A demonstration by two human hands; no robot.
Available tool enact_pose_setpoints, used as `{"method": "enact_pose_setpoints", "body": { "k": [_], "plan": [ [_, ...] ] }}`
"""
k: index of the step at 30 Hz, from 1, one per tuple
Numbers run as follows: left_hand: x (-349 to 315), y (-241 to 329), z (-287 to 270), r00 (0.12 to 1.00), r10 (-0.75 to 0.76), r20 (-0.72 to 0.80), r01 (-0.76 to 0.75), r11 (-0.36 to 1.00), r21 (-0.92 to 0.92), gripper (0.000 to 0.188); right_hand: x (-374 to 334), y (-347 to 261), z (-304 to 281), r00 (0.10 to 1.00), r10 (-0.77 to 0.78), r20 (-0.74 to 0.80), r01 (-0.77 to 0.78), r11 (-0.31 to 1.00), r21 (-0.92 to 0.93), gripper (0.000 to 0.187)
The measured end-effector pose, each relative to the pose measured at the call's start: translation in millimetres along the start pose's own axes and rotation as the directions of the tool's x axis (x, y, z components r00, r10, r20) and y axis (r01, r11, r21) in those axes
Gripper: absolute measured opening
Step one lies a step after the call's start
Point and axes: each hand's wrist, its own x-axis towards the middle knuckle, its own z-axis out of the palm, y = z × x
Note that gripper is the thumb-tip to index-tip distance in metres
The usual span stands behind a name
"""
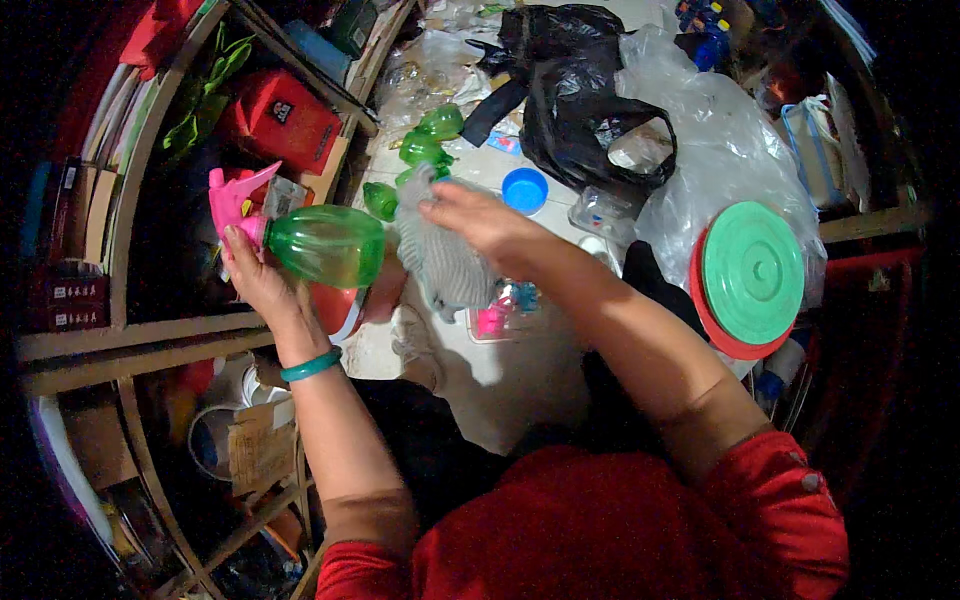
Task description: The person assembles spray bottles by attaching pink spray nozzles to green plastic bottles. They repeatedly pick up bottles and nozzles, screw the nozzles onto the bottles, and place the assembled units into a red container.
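Note:
A green see-through spray bottle (328, 247) with a pink trigger head (238, 205) lies sideways in the air at the left. My left hand (258, 285) is closed round it at the pink neck, and its base points right. Just past that base, my right hand (487, 228) grips a grey ribbed cloth (440, 255), which hangs down from the fingers. A narrow gap separates cloth and bottle. Behind the cloth, several green bottles (428, 145) lie on the floor, partly covered by it. The fingertips of my right hand are partly hidden in the fabric.
Wooden shelves (75, 345) with boxes and a red box (285, 125) line the left. Ahead on the floor are a blue bowl (525, 190), a black plastic bag (570, 110) and clear plastic sheeting (690, 140). A green round lid (752, 271) stands at the right.

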Motion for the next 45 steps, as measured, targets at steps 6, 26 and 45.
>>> {"method": "enact_pose_setpoints", "body": {
  "k": [6, 26, 45],
  "plan": [
    [26.0, -8.3, -48.7, 0.969, 0.221, -0.108, -0.132, 0.838, 0.529, 0.023, 10.7, -2.3, -14.9, 0.993, -0.08, -0.09, 0.092, 0.986, 0.138, 0.058],
    [29.4, -159.2, -164.3, 0.975, 0.0, -0.22, 0.219, 0.11, 0.969, 0.023, 1.5, -17.3, -21.3, 0.99, 0.012, -0.141, -0.007, 0.999, 0.038, 0.045],
    [34.9, -252.0, -183.2, 0.949, -0.309, -0.06, 0.13, 0.212, 0.969, 0.02, 3.9, -15.0, -31.5, 0.972, -0.02, -0.233, 0.027, 0.999, 0.024, 0.045]
  ]
}}
